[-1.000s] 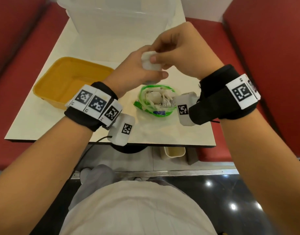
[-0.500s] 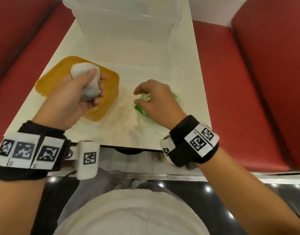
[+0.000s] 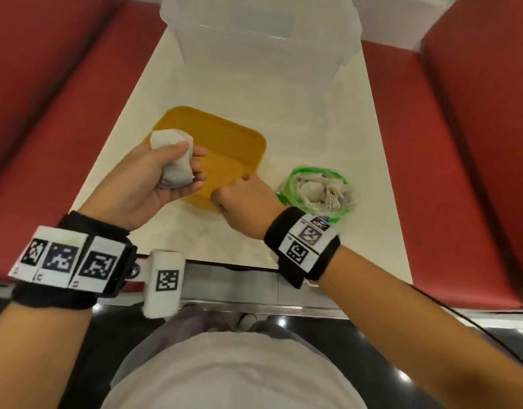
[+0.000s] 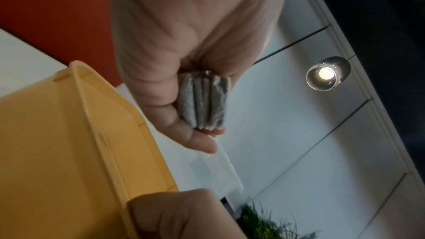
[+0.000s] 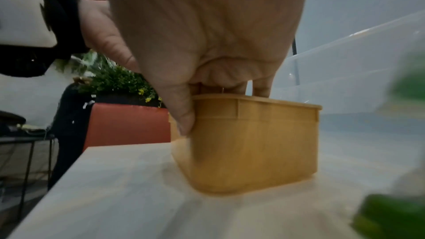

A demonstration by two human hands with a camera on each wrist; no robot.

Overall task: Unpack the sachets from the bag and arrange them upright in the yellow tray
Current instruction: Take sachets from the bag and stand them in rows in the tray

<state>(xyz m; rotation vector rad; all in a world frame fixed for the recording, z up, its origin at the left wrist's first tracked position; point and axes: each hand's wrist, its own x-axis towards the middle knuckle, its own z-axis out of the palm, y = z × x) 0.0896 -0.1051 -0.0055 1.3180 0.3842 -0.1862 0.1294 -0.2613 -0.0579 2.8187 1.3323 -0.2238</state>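
My left hand (image 3: 154,178) grips a stack of several white sachets (image 3: 174,160) above the near-left corner of the yellow tray (image 3: 225,149); in the left wrist view the sachets (image 4: 204,103) show edge-on between thumb and fingers. My right hand (image 3: 242,199) grips the tray's near rim, with the thumb outside the wall and the fingers over the rim (image 5: 230,95). The green-rimmed bag (image 3: 316,190) stands open to the right of that hand with more white sachets inside. The tray's inside looks bare where it shows.
A large clear plastic bin (image 3: 260,42) stands at the far end of the white table (image 3: 298,137). Red bench seats (image 3: 47,93) run along both sides. The table's near edge lies just behind my wrists.
My right hand left the bag and took hold of the tray's near rim. My left hand carried the sachet stack from above the bag to the tray.
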